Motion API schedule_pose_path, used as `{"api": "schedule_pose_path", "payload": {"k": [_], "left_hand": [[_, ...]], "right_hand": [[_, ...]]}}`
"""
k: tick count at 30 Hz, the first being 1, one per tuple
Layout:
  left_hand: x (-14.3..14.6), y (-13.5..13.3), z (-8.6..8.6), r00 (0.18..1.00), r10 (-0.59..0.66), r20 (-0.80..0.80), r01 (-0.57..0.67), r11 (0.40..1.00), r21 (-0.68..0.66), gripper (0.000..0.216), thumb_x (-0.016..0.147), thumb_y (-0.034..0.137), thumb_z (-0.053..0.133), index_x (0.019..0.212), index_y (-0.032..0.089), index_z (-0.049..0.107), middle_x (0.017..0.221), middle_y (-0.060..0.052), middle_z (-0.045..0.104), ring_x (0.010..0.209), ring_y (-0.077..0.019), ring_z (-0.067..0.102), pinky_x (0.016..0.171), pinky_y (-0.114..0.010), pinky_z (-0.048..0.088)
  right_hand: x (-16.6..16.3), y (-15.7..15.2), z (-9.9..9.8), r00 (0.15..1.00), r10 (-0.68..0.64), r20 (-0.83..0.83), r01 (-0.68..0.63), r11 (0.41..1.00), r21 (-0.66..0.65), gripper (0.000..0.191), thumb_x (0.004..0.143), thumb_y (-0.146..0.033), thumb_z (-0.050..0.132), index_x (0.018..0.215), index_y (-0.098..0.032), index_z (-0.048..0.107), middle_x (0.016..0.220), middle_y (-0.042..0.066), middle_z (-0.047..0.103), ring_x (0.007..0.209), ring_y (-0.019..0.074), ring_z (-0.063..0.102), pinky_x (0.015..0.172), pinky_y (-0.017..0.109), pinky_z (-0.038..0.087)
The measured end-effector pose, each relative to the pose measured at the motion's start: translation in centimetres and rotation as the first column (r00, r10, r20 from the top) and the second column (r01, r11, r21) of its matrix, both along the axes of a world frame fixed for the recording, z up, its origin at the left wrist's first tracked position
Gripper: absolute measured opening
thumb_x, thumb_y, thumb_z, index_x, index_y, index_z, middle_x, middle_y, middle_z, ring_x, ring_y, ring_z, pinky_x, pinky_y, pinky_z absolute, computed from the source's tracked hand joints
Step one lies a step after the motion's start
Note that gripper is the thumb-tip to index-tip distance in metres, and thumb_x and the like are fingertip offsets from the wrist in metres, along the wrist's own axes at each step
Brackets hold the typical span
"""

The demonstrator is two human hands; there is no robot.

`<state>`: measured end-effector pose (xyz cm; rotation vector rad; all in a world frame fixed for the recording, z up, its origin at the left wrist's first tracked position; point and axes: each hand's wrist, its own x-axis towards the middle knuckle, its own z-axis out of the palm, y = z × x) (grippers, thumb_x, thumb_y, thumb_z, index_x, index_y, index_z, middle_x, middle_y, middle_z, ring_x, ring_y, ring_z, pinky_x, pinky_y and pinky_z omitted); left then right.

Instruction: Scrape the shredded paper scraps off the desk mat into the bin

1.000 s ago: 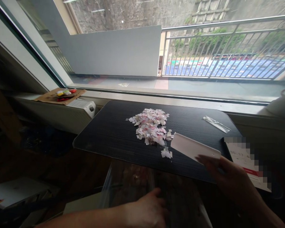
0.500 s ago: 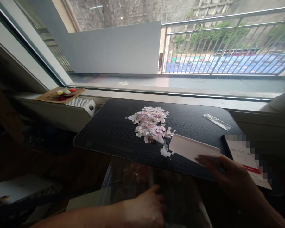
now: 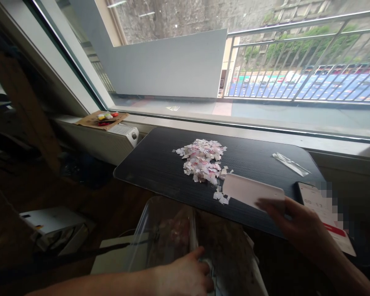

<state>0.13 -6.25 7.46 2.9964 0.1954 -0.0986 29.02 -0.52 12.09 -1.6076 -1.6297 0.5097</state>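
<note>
My right hand [image 3: 291, 216] grips the right end of a pale pink flat plate [image 3: 253, 190] with rounded corners, held tilted over the table. The plate's left end is at the loose edge of a pile of small white and pinkish paper scraps [image 3: 203, 160]. A small cluster of scraps [image 3: 221, 196] lies just below the pile, near the table's front edge. My left hand [image 3: 189, 271] is low in front of the table, over a clear plastic bin [image 3: 144, 222]. Its fingers curl downward; what they hold, if anything, is hidden.
On the black table [image 3: 151, 164] lie a clear plastic sleeve [image 3: 291, 164] and a phone [image 3: 323, 213] showing a timer. A radiator [image 3: 123, 130] and cardboard [image 3: 89, 120] with small colourful items stand left. A window sill [image 3: 249, 130] borders the back.
The view has turned left, so the table sits further right. Against the table, the plate has moved slightly left toward the scraps. More of the bin shows beneath my left hand.
</note>
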Motion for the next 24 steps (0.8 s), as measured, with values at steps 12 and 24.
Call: {"api": "schedule_pose_path", "payload": {"k": [12,24], "left_hand": [[-2.4,3.0,-1.4,0.977,-0.212,0.018,0.212,0.977,-0.007,0.030,0.077,0.021,0.076,0.054,0.019,0.056,0.076,0.001,0.067,0.072,-0.0161,0.050,0.095,-0.042,0.040],[-2.6,2.7,-1.5,0.998,-0.058,0.028,0.058,0.998,0.018,0.028,0.080,0.024,0.077,0.058,0.019,0.060,0.067,0.001,0.062,0.071,-0.0164,0.053,0.102,-0.043,0.037]], "right_hand": [[-1.7,-3.3,-0.4,0.965,-0.255,-0.060,0.256,0.967,0.008,0.022,0.082,-0.043,0.067,0.087,-0.026,0.081,0.087,0.003,0.083,0.082,0.0293,0.078,0.076,0.037,0.061],[-0.9,-2.7,-0.5,0.973,-0.122,-0.196,0.104,0.990,-0.096,0.029,0.081,-0.051,0.072,0.088,-0.024,0.082,0.090,0.006,0.084,0.086,0.0299,0.079,0.075,0.038,0.062]]}}
